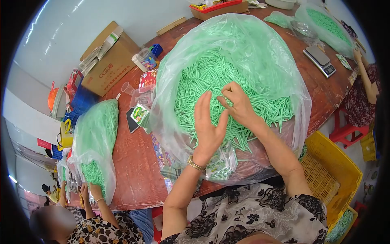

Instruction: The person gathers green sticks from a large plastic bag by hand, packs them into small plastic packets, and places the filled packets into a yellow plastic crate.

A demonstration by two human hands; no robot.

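Observation:
A large clear plastic bag (300,93) lies wide open in front of me, heaped with thin light-green sticks (211,69). Over the near part of the heap, my left hand (209,124) is raised with its fingers stretched up and the thumb apart, holding nothing I can see. Close to its right, my right hand (239,103) has bent fingers, thumb and forefinger drawn together; whatever may be between them is too small to make out. Below my hands, small clear printed packets (221,164) lie at the near edge of the bag.
A second bag of green sticks (97,126) lies on the red table (134,171) at left, with a co-worker's hands (97,193) at its mouth. A digital scale (320,60) is at right, near another co-worker's arm (367,83). A yellow crate (325,171) stands beside me.

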